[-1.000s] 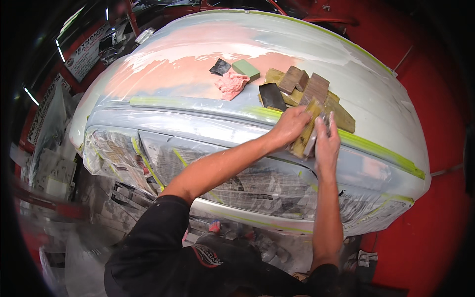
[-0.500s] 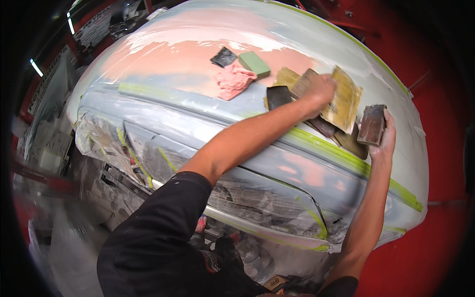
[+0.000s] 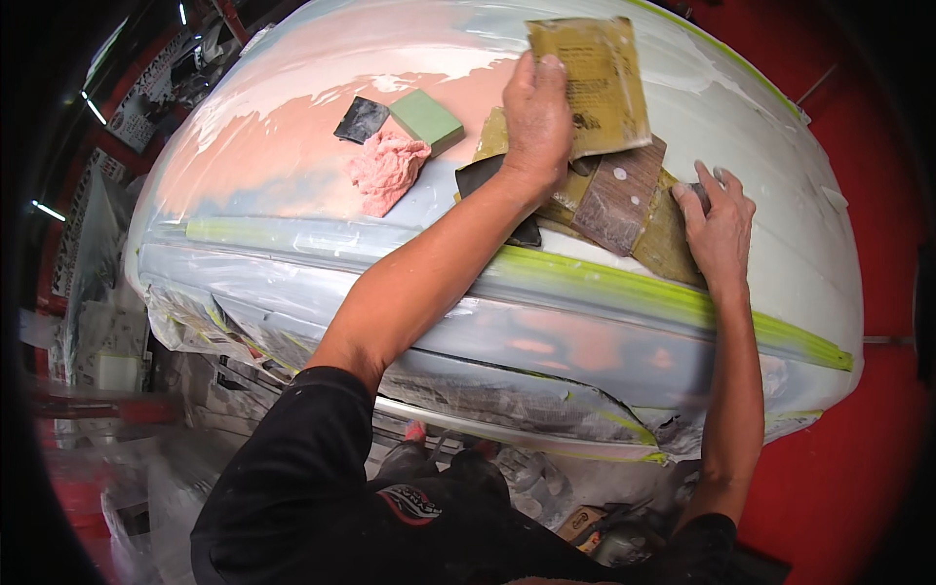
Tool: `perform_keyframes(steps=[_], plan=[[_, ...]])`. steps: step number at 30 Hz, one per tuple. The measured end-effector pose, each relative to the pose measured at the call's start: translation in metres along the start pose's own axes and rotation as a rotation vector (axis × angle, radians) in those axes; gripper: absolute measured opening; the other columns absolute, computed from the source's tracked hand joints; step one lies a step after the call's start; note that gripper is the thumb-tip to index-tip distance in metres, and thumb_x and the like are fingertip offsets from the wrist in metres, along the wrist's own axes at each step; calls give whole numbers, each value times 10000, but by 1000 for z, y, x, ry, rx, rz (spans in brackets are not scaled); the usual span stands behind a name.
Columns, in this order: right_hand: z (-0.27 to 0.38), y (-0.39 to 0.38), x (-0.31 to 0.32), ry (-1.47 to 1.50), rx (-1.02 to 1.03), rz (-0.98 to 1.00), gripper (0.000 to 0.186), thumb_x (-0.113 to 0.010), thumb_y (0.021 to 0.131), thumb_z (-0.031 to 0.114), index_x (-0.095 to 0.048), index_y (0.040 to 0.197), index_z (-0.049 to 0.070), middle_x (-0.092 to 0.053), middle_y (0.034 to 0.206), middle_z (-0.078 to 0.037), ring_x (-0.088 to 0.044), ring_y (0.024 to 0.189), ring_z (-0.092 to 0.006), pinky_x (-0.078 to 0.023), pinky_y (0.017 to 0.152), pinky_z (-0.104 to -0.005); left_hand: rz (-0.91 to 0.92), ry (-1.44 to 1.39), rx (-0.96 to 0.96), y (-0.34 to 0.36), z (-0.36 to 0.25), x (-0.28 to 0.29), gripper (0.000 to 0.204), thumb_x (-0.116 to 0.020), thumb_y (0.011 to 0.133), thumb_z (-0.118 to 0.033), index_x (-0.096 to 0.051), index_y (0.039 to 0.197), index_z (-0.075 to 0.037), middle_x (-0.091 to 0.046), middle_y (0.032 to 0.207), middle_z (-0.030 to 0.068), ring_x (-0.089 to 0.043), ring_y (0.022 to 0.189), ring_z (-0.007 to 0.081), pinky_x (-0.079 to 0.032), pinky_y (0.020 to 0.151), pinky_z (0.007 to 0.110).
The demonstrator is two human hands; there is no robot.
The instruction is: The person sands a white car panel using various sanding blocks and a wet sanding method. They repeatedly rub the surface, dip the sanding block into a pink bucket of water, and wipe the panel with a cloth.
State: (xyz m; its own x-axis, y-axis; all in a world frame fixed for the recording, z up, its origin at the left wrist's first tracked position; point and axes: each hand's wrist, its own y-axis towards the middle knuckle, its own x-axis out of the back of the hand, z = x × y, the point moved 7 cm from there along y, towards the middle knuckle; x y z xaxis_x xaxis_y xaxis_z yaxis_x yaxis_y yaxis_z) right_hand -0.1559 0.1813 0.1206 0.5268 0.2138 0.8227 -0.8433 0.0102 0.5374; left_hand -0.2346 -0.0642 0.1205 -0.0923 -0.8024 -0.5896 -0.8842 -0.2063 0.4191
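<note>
My left hand (image 3: 539, 117) grips a yellow-brown sheet of sandpaper (image 3: 600, 83) by its left edge, raised over a pile of sheets on the car's roof. My right hand (image 3: 721, 229) is at the right end of that pile, its fingers bent around a dark sanding block (image 3: 701, 198) that the hand mostly hides. Between the hands lie a brown sandpaper sheet with pale round spots (image 3: 621, 195), more yellowish sheets (image 3: 671, 239) and a black piece (image 3: 478, 175) partly behind my left wrist.
Left of the pile are a crumpled pink cloth (image 3: 388, 173), a green block (image 3: 427, 121) and a small black square (image 3: 361, 119). The roof (image 3: 292, 127) has pink and white filler patches. Green masking tape (image 3: 604, 292) runs along its near edge; plastic sheeting covers the side below.
My left hand has lifted the yellow-brown sheet up and left off the pile, uncovering the brown sheet. My right hand has turned the block downward and moved slightly left. The view has shifted.
</note>
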Motion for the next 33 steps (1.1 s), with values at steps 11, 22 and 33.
perform_keyframes(steps=[11,22,33], plan=[[87,48,-46,167,299,57,514,-700,903,380,-703,1289,41,-687,1173,-270,-628,1112,-439,-495,964,-477,-76,363,-358,1,-31,1,233,-440,1114,-231,-548,1167,-31,-618,995,30,-550,868,133,-484,827,331],[113,49,-50,414,282,181,507,-791,788,365,-700,1169,44,-683,1085,-210,-621,980,-364,-478,930,-458,151,166,-363,4,-23,0,443,-452,1130,-312,-497,1421,19,-629,1202,86,-566,1062,148,-478,944,302],[59,-23,-11,1012,-115,4,714,-722,845,181,-473,1508,84,-519,1380,-196,-592,1197,-361,-509,1019,-429,73,382,-320,-4,-44,15,343,-474,1115,-251,-494,1359,-11,-598,1258,92,-569,1163,181,-458,1019,341]])
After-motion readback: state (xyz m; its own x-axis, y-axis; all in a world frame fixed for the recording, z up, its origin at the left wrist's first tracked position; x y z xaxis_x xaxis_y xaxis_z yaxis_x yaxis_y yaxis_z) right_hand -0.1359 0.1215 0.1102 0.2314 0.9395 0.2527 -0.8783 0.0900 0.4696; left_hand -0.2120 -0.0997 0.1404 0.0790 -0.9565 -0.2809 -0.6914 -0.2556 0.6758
